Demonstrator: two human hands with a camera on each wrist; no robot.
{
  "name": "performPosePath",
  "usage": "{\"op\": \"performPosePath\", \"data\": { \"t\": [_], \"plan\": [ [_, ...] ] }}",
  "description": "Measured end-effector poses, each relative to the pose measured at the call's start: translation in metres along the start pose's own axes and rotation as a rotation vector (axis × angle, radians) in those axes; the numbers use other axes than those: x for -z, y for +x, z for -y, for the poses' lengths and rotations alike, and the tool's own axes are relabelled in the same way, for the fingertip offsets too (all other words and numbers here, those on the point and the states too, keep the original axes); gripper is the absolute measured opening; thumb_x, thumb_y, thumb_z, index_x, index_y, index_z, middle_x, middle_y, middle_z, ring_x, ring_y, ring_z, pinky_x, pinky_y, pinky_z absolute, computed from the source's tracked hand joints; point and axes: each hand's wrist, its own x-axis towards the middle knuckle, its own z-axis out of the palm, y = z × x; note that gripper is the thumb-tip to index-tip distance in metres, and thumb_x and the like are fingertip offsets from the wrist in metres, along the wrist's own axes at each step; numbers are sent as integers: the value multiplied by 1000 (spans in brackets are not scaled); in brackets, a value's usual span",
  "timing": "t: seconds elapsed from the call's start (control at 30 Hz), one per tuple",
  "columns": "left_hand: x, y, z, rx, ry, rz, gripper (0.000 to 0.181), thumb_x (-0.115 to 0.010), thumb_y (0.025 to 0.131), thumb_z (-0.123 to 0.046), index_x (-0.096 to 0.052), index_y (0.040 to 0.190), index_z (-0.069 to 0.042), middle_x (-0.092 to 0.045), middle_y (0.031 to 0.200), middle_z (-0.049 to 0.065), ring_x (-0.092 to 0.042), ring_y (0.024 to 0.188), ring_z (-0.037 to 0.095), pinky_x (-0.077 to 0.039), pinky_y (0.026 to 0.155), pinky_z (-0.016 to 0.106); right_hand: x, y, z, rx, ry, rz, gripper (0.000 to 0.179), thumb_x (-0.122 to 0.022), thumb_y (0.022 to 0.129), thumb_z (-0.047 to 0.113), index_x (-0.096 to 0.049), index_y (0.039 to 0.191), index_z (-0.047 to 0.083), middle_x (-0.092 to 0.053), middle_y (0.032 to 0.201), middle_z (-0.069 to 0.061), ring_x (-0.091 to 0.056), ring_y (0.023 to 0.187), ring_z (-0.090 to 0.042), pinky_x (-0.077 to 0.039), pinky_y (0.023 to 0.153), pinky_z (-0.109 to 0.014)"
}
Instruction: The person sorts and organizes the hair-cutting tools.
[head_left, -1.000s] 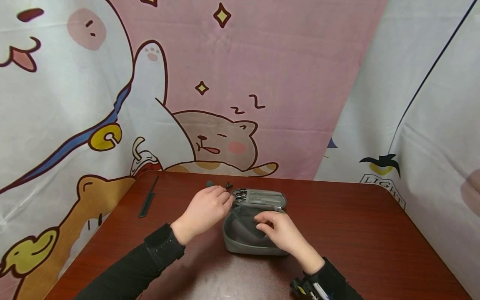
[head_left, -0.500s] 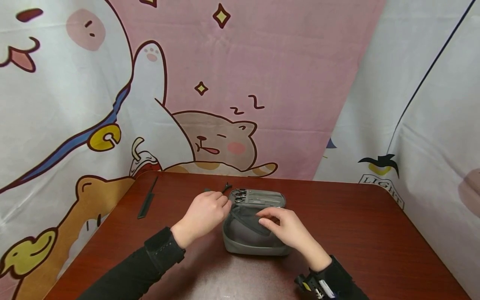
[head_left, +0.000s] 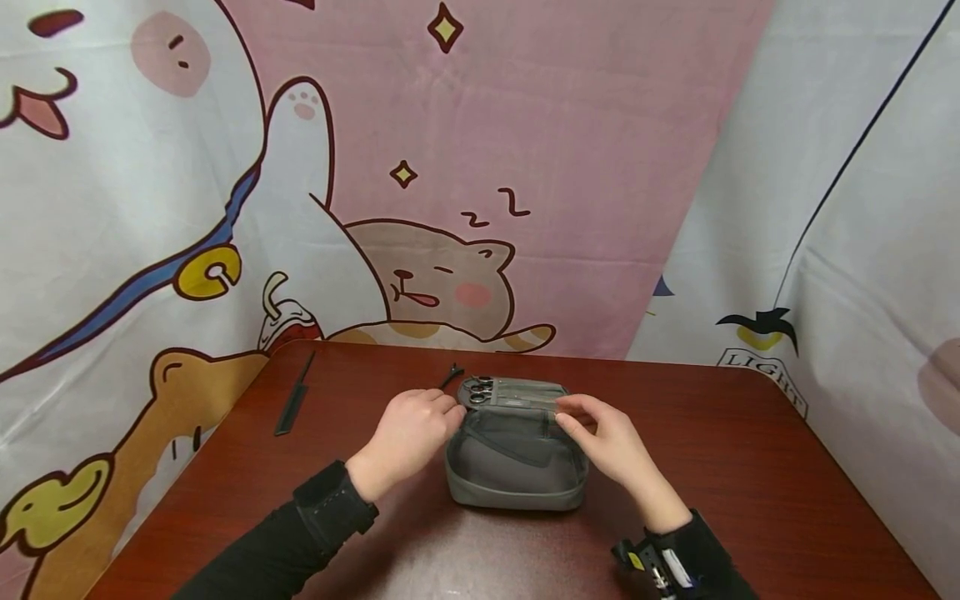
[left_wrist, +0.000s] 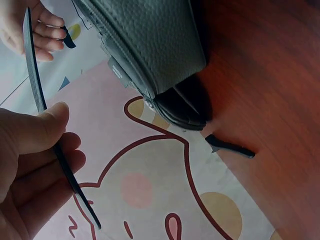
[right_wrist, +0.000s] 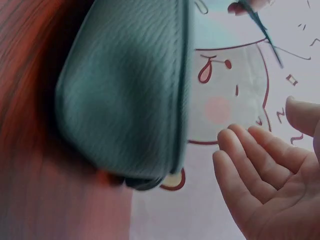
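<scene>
My left hand (head_left: 420,425) is at the left side of an open grey zip case (head_left: 517,498). Between its thumb and fingers it pinches a thin dark comb (left_wrist: 37,82), seen nearly edge-on, with fine ridges along one stretch. In the head view the comb (head_left: 502,444) slants across the case's opening. My right hand (head_left: 611,437) hovers by the case's back right corner. Its fingers (right_wrist: 255,165) are loosely bent and hold nothing in the right wrist view. Scissors (head_left: 480,390) sit in the pockets of the case's raised lid (head_left: 532,392).
A black hair clip (head_left: 452,375) lies on the table behind my left hand. Farther left lies a dark tail comb (head_left: 292,406). The reddish-brown table (head_left: 712,450) meets a printed cloth (head_left: 585,208) at its back edge.
My right hand has moved right, from over the case's opening to its back right corner. The left hand has dropped slightly, and more of the comb shows over the opening.
</scene>
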Motion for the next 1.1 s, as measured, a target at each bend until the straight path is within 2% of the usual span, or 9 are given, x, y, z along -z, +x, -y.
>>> {"op": "performPosePath", "data": {
  "t": [0.17,0.37,0.53,0.77,1.1],
  "plan": [
    [-2,0,-3,11,1,24,17,-85,76,-4,-78,89,-12,-69,79,0,-64,72,14,-53,63,27,4,-2,-11,-16,-41,0,30,-72,92,15,-67,118,0,-70,105,-8,-68,94,-25,-55,80,-44],
    [-5,-1,-7,12,16,25,17,-86,76,-8,-79,91,-13,-69,79,0,-64,71,14,-51,61,27,7,-4,-21,-76,-59,22,31,-73,91,13,-66,118,-1,-70,106,-12,-68,93,-28,-54,82,-47],
    [-8,-1,-9,6,26,36,17,-85,76,-9,-79,91,-13,-68,78,0,-62,68,13,-49,57,26,7,-6,-28,-135,-98,46,29,-73,90,13,-67,115,0,-71,100,-9,-68,88,-26,-55,75,-43],
    [-11,1,-14,17,19,58,11,-83,78,-6,-76,79,-14,-58,64,-2,-53,58,12,-37,49,23,3,-8,-35,-194,-97,90,19,-75,88,10,-71,105,1,-71,93,-4,-67,81,-21,-55,68,-34],
    [-16,5,-25,64,10,147,30,-76,81,-1,-64,62,-20,-44,57,-5,-39,53,8,-20,48,23,2,-8,-36,-250,-82,112,13,-73,88,5,-72,101,2,-69,88,-3,-65,76,-17,-52,60,-30]
  ]
}}
